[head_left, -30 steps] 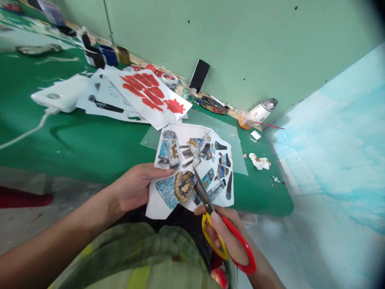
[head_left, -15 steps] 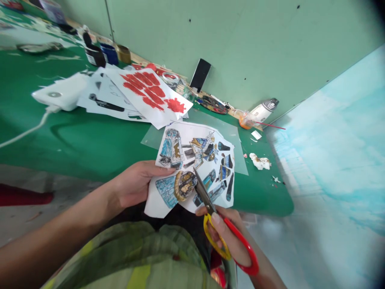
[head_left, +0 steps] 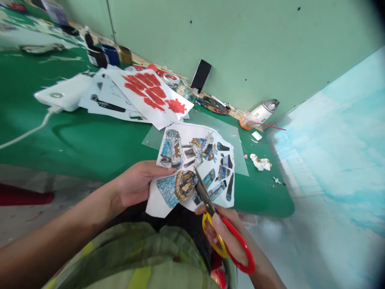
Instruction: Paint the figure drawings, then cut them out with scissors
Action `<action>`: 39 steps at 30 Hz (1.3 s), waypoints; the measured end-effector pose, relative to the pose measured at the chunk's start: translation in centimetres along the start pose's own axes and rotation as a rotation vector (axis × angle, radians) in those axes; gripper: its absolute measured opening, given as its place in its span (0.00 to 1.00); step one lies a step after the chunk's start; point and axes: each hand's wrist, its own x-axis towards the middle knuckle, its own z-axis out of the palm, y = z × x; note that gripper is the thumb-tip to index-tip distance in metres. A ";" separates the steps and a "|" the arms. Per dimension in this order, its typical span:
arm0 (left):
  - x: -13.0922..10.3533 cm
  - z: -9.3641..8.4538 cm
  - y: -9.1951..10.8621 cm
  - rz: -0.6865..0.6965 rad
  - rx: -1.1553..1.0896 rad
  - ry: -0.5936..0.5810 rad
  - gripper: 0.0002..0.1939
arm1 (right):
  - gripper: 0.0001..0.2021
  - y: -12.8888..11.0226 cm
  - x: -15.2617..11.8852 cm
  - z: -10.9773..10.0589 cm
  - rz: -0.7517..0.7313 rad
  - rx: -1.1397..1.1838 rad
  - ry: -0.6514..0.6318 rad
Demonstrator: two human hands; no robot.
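Note:
My left hand (head_left: 136,182) pinches the left edge of a white sheet of paper (head_left: 188,131), thumb on top and fingers beneath. Coloured drawings in blue, black and gold cover the sheet, among them a rounded gold-and-brown figure (head_left: 185,185). A cut runs into the sheet from its lower edge beside that figure. Scissors (head_left: 205,195) with one red and one yellow handle loop lie in my right hand (head_left: 224,228), its fingers through the loops. Their blades sit at the cut, tips pointing up and left over the paper, and look nearly closed.
Behind the sheet, a clear plastic sheet (head_left: 242,156) lies on the green table (head_left: 120,148). Papers with red painted shapes (head_left: 155,92) and a white corded device (head_left: 61,94) are at the left. Paint jars (head_left: 110,55), a phone (head_left: 201,75) and a white hot-air tool or bottle (head_left: 266,110) line the wall.
The scissor handles have drawn slightly closer together, the red loop moving a little left. My left hand still holds the paper in nearly the same place.

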 end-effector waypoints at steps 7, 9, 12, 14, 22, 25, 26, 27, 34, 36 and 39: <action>0.2 0.3 -0.1 0.003 -0.017 0.045 0.17 | 0.27 0.1 0.3 -0.1 -0.045 -0.022 -0.021; 0.2 0.3 -0.1 -0.002 -0.021 0.046 0.18 | 0.27 0.1 0.4 -0.2 -0.069 -0.002 -0.048; 0.2 0.4 0.0 -0.002 -0.010 0.037 0.17 | 0.27 0.2 0.4 -0.3 -0.087 0.023 -0.058; 0.2 0.4 0.0 -0.001 0.004 0.033 0.16 | 0.27 0.3 0.4 -0.3 -0.084 0.024 -0.052; -0.1 0.7 0.1 -0.011 0.017 0.047 0.16 | 0.28 0.8 0.3 -0.5 -0.059 -0.033 -0.022; 0.0 0.6 0.1 -0.016 0.021 0.059 0.16 | 0.28 0.7 0.3 -0.5 -0.060 -0.030 -0.020; 0.0 0.6 0.0 -0.019 0.020 0.064 0.17 | 0.28 0.7 0.3 -0.4 -0.062 -0.019 -0.017; 0.0 0.5 0.0 -0.022 0.018 0.066 0.17 | 0.28 0.7 0.3 -0.4 -0.063 -0.004 -0.014; -0.2 0.5 0.1 -0.025 0.016 0.076 0.17 | 0.27 0.2 0.2 -0.5 -0.026 -0.005 -0.022; -0.2 0.6 0.1 -0.027 0.016 0.065 0.17 | 0.27 0.1 0.2 -0.6 -0.022 -0.003 -0.027; -0.2 0.8 0.2 -0.031 0.017 0.060 0.17 | 0.27 -0.1 0.2 -0.6 -0.024 -0.015 -0.030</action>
